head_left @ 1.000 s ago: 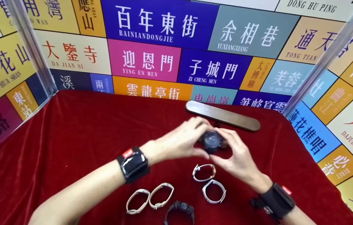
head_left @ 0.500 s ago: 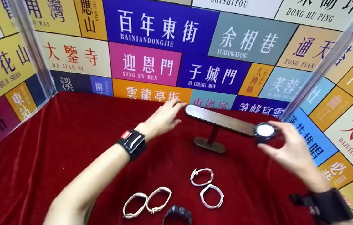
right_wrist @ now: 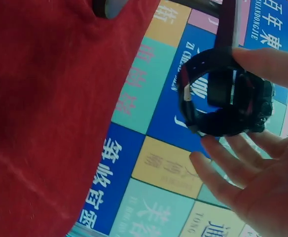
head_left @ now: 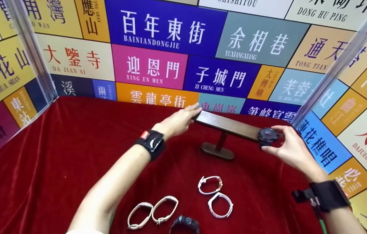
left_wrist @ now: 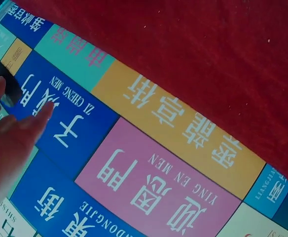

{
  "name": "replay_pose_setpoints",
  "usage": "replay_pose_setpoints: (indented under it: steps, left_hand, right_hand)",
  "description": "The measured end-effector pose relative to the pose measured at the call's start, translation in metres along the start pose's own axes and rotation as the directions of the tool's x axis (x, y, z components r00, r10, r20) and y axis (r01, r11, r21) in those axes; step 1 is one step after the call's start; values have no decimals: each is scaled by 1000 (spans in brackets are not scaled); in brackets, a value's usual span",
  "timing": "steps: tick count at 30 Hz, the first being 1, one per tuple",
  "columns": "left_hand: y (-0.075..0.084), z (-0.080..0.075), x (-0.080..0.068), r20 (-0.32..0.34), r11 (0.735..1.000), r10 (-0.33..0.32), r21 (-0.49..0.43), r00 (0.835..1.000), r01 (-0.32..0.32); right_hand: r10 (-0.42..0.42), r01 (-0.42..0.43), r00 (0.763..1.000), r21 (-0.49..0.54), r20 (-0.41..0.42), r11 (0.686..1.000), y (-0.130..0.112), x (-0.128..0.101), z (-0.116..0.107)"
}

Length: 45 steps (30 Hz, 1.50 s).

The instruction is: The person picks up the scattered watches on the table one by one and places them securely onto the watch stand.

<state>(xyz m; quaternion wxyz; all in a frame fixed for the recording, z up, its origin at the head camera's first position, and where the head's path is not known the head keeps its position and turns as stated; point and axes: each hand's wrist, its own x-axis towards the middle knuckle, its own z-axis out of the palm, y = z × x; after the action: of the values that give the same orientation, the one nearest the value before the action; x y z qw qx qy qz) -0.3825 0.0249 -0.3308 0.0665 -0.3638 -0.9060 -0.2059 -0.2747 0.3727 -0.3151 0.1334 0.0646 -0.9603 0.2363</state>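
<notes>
Head view, left to right: the left hand (head_left: 178, 122) lies with straight fingers resting on the near-left end of the dark wooden stand (head_left: 227, 125), steadying the bar. At the bar's other end the right hand (head_left: 289, 148) pinches the black watch (head_left: 268, 136), strap looped shut, between thumb and fingertips; the right wrist view shows the loop just meeting the bar's tip, not clearly threaded on. By my reading, no watch hangs on the stand so far. Below both hands, on the red cloth (head_left: 56, 156), four pale watches (head_left: 152, 211) and another black one (head_left: 186, 224) wait.
</notes>
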Motion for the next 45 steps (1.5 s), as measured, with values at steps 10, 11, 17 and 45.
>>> replay_pose_setpoints:
  steps: [10, 11, 17, 45]
  left_hand:
    - [1, 4, -2, 87, 995, -10, 101, 996, 1]
    - [1, 3, -3, 101, 995, -20, 101, 995, 10]
    - [5, 1, -2, 116, 994, -28, 106, 993, 16]
    - [-1, 11, 5, -65, 995, 89, 41, 994, -87]
  right_hand:
    - [-101, 102, 994, 18, -29, 995, 2, 13, 17]
    - [-109, 110, 993, 11, -33, 994, 3, 13, 17]
    - [-125, 123, 991, -31, -39, 992, 3, 16, 13]
    - [-156, 155, 985, -24, -74, 988, -9, 30, 26]
